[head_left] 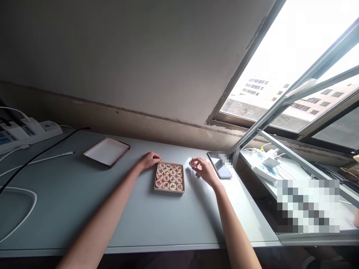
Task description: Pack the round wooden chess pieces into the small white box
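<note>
A shallow open box (169, 191) of round wooden Chinese chess pieces (173, 179) lies on the grey table. Most visible characters are black; a few on the left are red. At the box's far left corner is my left hand (150, 160), its bent fingers closed against the edge. My right hand (204, 169) is to the right of the box, thumb and fingers curled round loose chess pieces (193, 162) at the tabletop. The fingers partly hide these pieces, so their number is unclear.
The upturned box lid (108, 150) lies to the left. A smartphone (220, 166) is just right of my right hand. Power strips (50, 127) and cables (36, 158) occupy the far left. A metal frame (259, 125) rises at the right, near a lower white surface (269, 185).
</note>
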{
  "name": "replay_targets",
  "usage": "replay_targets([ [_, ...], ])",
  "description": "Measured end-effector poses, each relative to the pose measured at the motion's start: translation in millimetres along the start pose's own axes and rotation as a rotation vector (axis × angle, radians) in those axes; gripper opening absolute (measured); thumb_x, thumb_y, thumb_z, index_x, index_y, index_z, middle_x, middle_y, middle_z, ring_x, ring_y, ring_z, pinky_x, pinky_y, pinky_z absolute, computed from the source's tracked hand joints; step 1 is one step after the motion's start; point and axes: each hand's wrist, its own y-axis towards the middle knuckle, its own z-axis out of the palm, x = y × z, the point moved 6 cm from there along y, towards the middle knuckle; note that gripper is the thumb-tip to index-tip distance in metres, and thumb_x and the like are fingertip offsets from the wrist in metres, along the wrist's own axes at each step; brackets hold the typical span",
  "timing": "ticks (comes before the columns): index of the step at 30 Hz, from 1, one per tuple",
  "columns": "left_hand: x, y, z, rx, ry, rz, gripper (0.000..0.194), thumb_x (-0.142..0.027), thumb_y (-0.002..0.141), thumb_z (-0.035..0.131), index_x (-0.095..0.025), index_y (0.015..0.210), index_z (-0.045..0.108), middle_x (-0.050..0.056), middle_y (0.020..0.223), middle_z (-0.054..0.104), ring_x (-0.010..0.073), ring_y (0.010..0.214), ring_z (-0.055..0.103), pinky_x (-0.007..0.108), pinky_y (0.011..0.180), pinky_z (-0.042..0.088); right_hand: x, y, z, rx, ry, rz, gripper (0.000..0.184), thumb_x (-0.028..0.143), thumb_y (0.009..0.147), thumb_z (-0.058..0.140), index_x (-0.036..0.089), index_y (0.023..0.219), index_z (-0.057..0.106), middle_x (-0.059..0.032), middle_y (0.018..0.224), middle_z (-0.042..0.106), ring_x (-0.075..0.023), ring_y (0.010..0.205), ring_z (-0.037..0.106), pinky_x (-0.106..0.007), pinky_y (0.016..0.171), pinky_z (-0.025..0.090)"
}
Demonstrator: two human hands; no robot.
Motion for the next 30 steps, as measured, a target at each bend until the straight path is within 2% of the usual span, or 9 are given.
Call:
replay_targets([
  [3, -2, -1, -0.7, -0.001, -0.006, -0.005, 0.029, -0.034, 0.066, 0.048, -0.016, 0.071, 0.070, 0.005, 0.079, 0.070, 0.0221, 0.079, 0.058, 0.027, 0.070, 0.042, -14, -9, 2, -0.019, -0.150, 0.009, 0.018, 0.029, 0.083, 0.054, 0.026, 0.099, 0.062, -0.0050, 0.111, 0.058, -0.0247, 0.104, 0.049, -0.037, 0.080, 0.038],
  [6, -3, -3, -1.1, -0.005, -0.009, -0.009, 0.029, -0.033, 0.065, 0.048, -0.016, 0.071, 0.070, 0.005, 0.079, 0.070, 0.0219, 0.079, 0.058, 0.027, 0.071, 0.042, -7, -12, 2, -0.086, -0.233, 0.039, 0.024, 0.029, 0.085, 0.053, 0.028, 0.107, 0.061, -0.0067, 0.116, 0.056, -0.0266, 0.107, 0.047, -0.040, 0.082, 0.037],
  [9, -4, -4, -1.1, -0.008, -0.015, -0.012, 0.029, -0.033, 0.065, 0.048, -0.016, 0.071, 0.070, 0.005, 0.079, 0.070, 0.0220, 0.080, 0.058, 0.026, 0.070, 0.042, 22, -8, 4, -0.056, -0.163, -0.012, 0.025, 0.029, 0.087, 0.051, 0.029, 0.111, 0.059, -0.0058, 0.110, 0.059, -0.0250, 0.104, 0.050, -0.041, 0.084, 0.036],
  [15, -5, -6, -1.1, -0.029, 0.001, -0.001, 0.028, -0.033, 0.066, 0.047, -0.016, 0.067, 0.069, 0.003, 0.071, 0.068, 0.0202, 0.075, 0.057, 0.025, 0.067, 0.041, 106, -4, 30, 0.214, 0.012, -0.353, 0.039, 0.027, 0.086, 0.055, 0.036, 0.123, 0.049, -0.0015, 0.120, 0.055, -0.0195, 0.109, 0.049, -0.034, 0.088, 0.038],
  [19, -5, -5, -1.1, -0.043, 0.012, 0.003, 0.029, -0.033, 0.066, 0.046, -0.016, 0.068, 0.070, 0.003, 0.070, 0.068, 0.0199, 0.073, 0.057, 0.025, 0.067, 0.041, 128, 4, 43, 0.224, -0.021, -0.393, 0.032, 0.032, 0.083, 0.059, 0.033, 0.115, 0.056, -0.0027, 0.119, 0.056, -0.0214, 0.109, 0.047, -0.036, 0.087, 0.036],
  [22, -3, -3, -0.5, -0.043, 0.016, 0.001, 0.030, -0.034, 0.066, 0.047, -0.016, 0.068, 0.070, 0.003, 0.070, 0.068, 0.0203, 0.073, 0.057, 0.026, 0.067, 0.041, 130, 10, 41, 0.172, -0.050, -0.352, 0.024, 0.037, 0.079, 0.063, 0.029, 0.101, 0.063, -0.0046, 0.110, 0.060, -0.0231, 0.101, 0.049, -0.039, 0.086, 0.033],
  [24, 0, 0, 0.3, -0.039, 0.017, 0.001, 0.029, -0.035, 0.065, 0.047, -0.016, 0.067, 0.070, 0.003, 0.070, 0.068, 0.0205, 0.074, 0.057, 0.026, 0.068, 0.040, 123, 10, 31, 0.105, -0.052, -0.306, 0.021, 0.040, 0.079, 0.061, 0.028, 0.096, 0.063, -0.0046, 0.108, 0.060, -0.0231, 0.100, 0.048, -0.040, 0.087, 0.031],
  [27, 3, 2, 1.3, -0.035, 0.017, 0.002, 0.029, -0.035, 0.066, 0.047, -0.016, 0.067, 0.070, 0.003, 0.071, 0.069, 0.0207, 0.074, 0.057, 0.026, 0.067, 0.039, 97, 2, 7, -0.014, -0.062, -0.192, 0.020, 0.042, 0.081, 0.057, 0.028, 0.095, 0.062, -0.0030, 0.112, 0.058, -0.0230, 0.103, 0.046, -0.041, 0.089, 0.029],
  [30, 4, 1, 1.8, -0.034, 0.017, 0.001, 0.028, -0.035, 0.066, 0.047, -0.017, 0.068, 0.069, 0.003, 0.073, 0.069, 0.0212, 0.075, 0.057, 0.026, 0.065, 0.039, 56, -14, -11, -0.031, -0.111, -0.069, 0.019, 0.044, 0.082, 0.056, 0.028, 0.090, 0.062, -0.0028, 0.111, 0.057, -0.0241, 0.106, 0.046, -0.041, 0.088, 0.030],
])
